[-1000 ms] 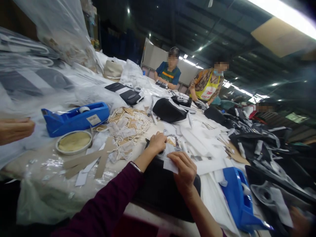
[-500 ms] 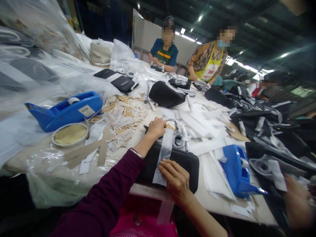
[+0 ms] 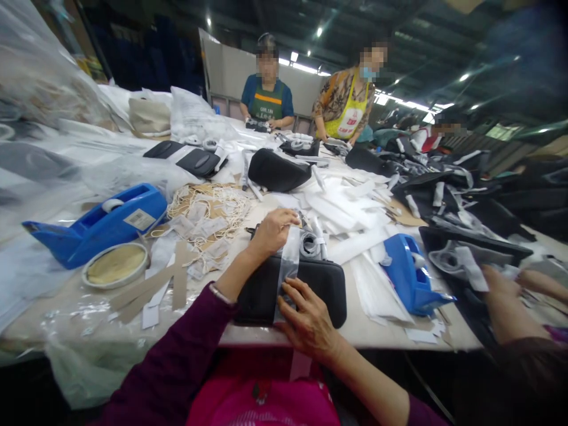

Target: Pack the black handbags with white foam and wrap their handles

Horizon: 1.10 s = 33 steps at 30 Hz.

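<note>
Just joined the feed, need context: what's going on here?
The person's left hand is at the upper end of a translucent strip lying over a black case, and the right hand presses its lower part against the front. A clear coil sits behind the case. Blue dispensers stand to the left and right. Across the table, two co-workers handle other items.

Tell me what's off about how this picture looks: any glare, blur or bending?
Head view: glare on the clear plastic sheet at the table's near edge; bright ceiling lights against a dark roof; the co-worker's arms at right look smeared; the plastic-wrapped pile at far left is soft; the wide lens seems to tilt and stretch the edges.
</note>
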### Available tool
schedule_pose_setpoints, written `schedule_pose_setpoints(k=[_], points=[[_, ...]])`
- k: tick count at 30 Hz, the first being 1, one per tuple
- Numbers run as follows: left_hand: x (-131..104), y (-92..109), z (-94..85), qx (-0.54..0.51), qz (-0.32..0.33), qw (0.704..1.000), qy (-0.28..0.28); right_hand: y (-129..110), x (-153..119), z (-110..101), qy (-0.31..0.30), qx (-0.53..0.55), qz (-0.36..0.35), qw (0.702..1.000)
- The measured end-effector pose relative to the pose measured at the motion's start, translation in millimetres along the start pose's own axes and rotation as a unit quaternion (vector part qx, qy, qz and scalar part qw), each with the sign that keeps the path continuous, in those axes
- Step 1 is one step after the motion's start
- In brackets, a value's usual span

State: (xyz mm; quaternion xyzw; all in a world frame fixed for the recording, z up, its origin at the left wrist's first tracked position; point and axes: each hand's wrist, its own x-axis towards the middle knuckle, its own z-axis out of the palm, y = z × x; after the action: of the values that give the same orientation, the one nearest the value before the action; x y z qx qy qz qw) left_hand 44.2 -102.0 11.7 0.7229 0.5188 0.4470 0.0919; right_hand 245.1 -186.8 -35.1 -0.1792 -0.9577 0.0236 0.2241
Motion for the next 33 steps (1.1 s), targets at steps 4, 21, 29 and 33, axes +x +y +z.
schedule_pose_setpoints(k=[4, 21, 29, 33], points=[[-62.0, 19.3, -4.6, 0.016, 0.125, 0.983, -0.136, 2.9, 1.9, 2.2, 0.007, 0.02, -0.004, 1.0], [-108.0, 9.8, 8.0, 0.167, 0.22, 0.942, -0.189, -29.4, -136.6, 49.3, 0.156, -0.129, 0.082, 0.976], [-113.7, 15.0, 5.0, 0.2, 0.228, 0.93, -0.208, -67.8, -102.5, 14.6, 0.176, 0.006, 0.015, 0.984], [-114.8, 16.1, 5.3, 0.199, 0.225, 0.932, -0.205, -81.3, -90.7, 7.9, 0.173, 0.025, 0.021, 0.984]])
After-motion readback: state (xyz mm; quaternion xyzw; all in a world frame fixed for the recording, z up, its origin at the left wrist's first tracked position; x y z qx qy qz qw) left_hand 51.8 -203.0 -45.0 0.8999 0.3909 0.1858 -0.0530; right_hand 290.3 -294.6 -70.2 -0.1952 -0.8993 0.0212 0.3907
